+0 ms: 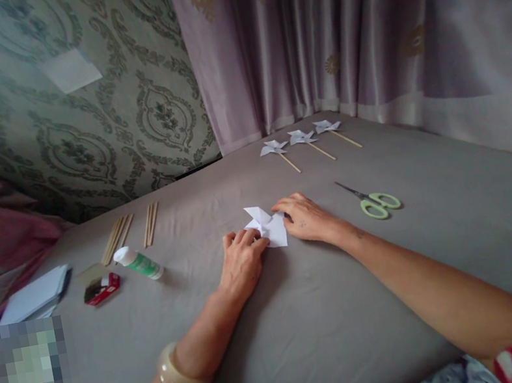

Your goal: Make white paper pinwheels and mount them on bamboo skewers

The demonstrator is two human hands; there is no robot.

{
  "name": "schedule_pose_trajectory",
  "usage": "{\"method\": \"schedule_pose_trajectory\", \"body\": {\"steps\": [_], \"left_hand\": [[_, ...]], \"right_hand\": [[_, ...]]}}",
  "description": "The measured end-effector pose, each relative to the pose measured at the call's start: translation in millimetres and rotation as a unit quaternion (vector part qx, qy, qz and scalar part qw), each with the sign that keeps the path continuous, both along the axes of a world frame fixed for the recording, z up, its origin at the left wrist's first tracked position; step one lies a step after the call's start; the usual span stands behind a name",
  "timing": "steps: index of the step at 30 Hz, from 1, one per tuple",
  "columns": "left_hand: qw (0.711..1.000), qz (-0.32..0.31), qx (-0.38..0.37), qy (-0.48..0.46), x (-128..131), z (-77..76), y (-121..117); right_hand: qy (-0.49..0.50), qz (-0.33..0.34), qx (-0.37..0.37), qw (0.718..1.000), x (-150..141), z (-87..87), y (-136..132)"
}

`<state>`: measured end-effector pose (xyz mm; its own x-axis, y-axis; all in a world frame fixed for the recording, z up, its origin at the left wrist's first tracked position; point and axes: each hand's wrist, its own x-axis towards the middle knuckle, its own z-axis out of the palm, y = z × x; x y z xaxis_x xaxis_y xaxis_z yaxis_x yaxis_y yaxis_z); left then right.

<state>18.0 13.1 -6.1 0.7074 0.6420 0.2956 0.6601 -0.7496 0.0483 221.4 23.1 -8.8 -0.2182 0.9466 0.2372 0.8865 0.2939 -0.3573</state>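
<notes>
A white paper pinwheel (277,232), partly folded, lies on the grey cloth in front of me, with one point standing up and a flat corner towards me. My left hand (244,259) is closed on its left side, fingers curled and pressing near the middle. At its upper right edge, my right hand (304,217) grips the paper between thumb and fingers. My fingers hide parts of the folds. To the right of my right hand lie scissors (371,201) with light green handles, blades pointing away to the left.
Three finished pinwheels on sticks (302,137) lie at the back. On the left are wooden sticks (116,239), a glue stick (138,263), a small red open box (101,289) and a stack of white paper (36,295). A curtain (261,52) hangs behind the surface.
</notes>
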Motion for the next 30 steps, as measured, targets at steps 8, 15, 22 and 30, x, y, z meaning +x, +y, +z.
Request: {"method": "schedule_pose_trajectory", "body": {"steps": [8, 15, 22, 30], "left_hand": [[1.0, 0.0, 0.003, 0.0, -2, -1.8, 4], [1.0, 0.0, -0.004, -0.001, -2, -2.5, 3], [1.0, 0.001, -0.008, -0.005, -2, -3.5, 4], [1.0, -0.001, -0.011, -0.01, -2, -3.5, 3]], "right_hand": [[-0.05, -0.043, -0.028, 0.997, -7, 10.2, -17], [-0.039, -0.077, 0.01, 0.996, -14, 10.0, -20], [0.002, -0.048, 0.013, 0.999, -25, 4.7, -16], [0.044, -0.109, -0.063, 0.991, -41, 9.8, -9]]}}
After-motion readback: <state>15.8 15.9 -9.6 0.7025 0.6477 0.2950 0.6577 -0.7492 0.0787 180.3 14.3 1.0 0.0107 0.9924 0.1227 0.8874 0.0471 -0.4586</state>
